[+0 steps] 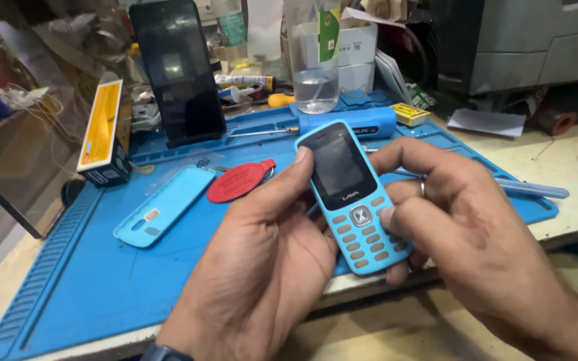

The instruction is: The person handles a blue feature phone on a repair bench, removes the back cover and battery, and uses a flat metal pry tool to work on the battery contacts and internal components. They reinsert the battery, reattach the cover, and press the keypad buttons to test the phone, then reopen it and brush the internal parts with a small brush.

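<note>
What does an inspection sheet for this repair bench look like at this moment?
Surface: blue ribbed silicone work mat on a pale bench.
Job's things: light-blue keypad phone, screen dark; matching light-blue back cover lying apart on the mat.
Clutter: red oval plastic tag, black smartphone propped upright, yellow box, clear plastic cup.
Grippers: left hand and right hand both grip the phone.
Cables: thin pale wires, far left.
Surroundings: grey machine, cartons.

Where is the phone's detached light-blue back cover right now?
In the head view, the back cover lies flat on the blue work mat, left of the left hand, beside the red oval tag.
</note>
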`<state>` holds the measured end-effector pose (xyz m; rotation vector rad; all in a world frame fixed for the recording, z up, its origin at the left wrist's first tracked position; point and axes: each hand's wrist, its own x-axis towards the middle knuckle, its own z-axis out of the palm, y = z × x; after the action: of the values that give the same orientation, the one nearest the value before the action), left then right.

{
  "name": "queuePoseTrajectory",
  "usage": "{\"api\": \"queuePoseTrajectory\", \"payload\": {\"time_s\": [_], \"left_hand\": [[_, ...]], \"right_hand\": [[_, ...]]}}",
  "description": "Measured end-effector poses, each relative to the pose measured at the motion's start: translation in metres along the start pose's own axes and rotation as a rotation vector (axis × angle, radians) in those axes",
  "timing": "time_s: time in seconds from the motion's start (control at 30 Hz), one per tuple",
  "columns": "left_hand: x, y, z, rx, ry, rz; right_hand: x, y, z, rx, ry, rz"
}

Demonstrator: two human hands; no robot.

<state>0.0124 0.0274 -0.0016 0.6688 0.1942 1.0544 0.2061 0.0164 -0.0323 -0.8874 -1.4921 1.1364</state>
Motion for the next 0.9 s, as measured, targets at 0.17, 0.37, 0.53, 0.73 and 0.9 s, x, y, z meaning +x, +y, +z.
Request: {"api": "queuePoseTrajectory", "payload": {"time_s": [0.17,0.37,0.53,0.73,0.9], "left_hand": [[-0.006,0.001,-0.002,0.011,-0.122,-0.029],[-0.009,-0.001,-0.003,0.049,-0.025,0.010],[-0.010,0.000,-0.002,0.047,-0.089,-0.008],[-0.010,0.000,-0.005,0.046,-0.031,0.031],[-0.009,0.000,-0.007,0.054,-0.082,-0.006]], "right_hand": [[-0.002,-0.005,0.002,-0.034,-0.031,-0.076],[0.001,-0.010,0.011,-0.039,-0.015,-0.090],[0.002,-0.013,0.014,-0.034,0.042,-0.048],[0.004,-0.014,0.015,-0.102,0.028,-0.091],[0.002,-0.014,0.014,-0.152,0.075,-0.087]]}}
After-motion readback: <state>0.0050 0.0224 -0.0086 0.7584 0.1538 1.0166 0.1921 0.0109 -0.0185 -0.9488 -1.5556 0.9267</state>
